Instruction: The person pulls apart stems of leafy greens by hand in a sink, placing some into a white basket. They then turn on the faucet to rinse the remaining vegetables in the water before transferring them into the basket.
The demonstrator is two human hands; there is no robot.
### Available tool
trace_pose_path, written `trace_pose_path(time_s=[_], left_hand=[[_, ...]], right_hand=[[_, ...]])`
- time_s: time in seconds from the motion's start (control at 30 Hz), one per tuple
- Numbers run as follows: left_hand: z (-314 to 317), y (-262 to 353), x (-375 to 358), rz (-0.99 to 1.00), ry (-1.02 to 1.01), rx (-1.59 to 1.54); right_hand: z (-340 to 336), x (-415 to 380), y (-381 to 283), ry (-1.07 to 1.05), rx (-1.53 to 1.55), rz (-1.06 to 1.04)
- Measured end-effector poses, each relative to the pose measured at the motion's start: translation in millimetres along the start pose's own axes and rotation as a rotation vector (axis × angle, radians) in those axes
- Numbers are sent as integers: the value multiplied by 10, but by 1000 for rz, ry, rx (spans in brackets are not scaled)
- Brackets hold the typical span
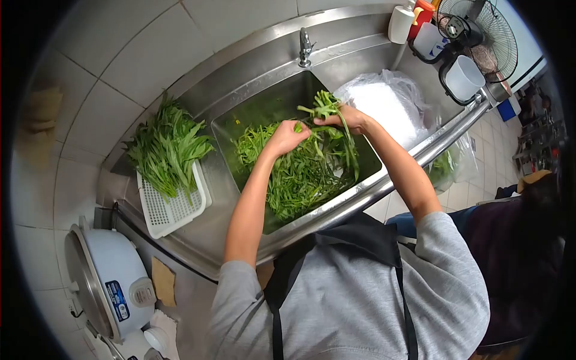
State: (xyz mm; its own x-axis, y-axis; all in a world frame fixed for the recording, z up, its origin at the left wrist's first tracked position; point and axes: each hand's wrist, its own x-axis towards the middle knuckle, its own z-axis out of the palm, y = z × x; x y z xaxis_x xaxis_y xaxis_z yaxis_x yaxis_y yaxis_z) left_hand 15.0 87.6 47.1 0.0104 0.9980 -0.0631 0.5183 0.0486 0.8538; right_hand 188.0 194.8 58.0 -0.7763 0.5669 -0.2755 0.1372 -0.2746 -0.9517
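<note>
Over the sink basin [225, 129], my right hand [354, 119] is closed around a bunch of leafy greens [324, 105], with long leaves and stems hanging below it. My left hand [289, 138] is just to its left, fingers pinched on a small piece of green stem [298, 127]. Beneath both hands, a heap of loose, torn-looking greens [300, 180] fills much of the basin. To the left, a white perforated basket [174, 213] holds a pile of long-leafed greens [168, 147] that spills over its rim.
A faucet [305, 48] stands behind the basin. Clear plastic bags [390, 99] lie on the right drainboard; another bag with greens [445, 165] hangs outside the rail. A fan [480, 36] and white cup [464, 78] are far right. A rice cooker [123, 276] sits lower left. Another person [510, 252] is at right.
</note>
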Motion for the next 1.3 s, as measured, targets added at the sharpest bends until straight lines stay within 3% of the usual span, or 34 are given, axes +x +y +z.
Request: trace_pose_path(time_s=[0.1,0.17,0.3,0.33,0.37,0.43,0.57,0.67,0.73,0.77,0.83,0.87,1.03,1.1,1.2,1.3], left_hand=[[-29,-51,-24,-79,-39,36],[-23,-82,-58,-234,-53,-126],[65,-420,-189,-182,-58,6],[143,-488,-230,-256,-84,14],[247,-548,-275,-286,-137,41],[536,-723,-322,-159,-313,253],[673,-233,-301,-195,-229,274],[707,-25,-103,-229,-77,47],[796,-55,8,-11,-30,-91],[796,-39,23,-8,-34,-90],[804,3,65,122,-39,-160],[771,-16,75,7,-83,-184],[531,-64,38,-13,-46,-40],[473,-95,57,-7,-64,-7],[464,-111,78,67,-7,-29],[467,-73,86,10,-4,0]], right_hand=[[-148,-39,9,-137,-138,87],[-264,-71,29,-222,-153,112],[-656,-113,148,-54,53,166],[-775,-124,212,-20,139,163],[-835,-140,230,12,224,158],[-862,-150,244,-17,267,121],[-760,-196,280,5,425,126],[-590,-139,340,-4,569,158],[-439,-120,359,-68,672,123],[-369,-116,350,-88,738,118],[-323,-64,392,17,669,128],[-319,-85,362,34,555,172],[-503,-224,370,53,119,216],[-475,-346,242,75,122,192],[-532,-392,167,59,-91,321],[-492,-424,160,58,-10,212]])
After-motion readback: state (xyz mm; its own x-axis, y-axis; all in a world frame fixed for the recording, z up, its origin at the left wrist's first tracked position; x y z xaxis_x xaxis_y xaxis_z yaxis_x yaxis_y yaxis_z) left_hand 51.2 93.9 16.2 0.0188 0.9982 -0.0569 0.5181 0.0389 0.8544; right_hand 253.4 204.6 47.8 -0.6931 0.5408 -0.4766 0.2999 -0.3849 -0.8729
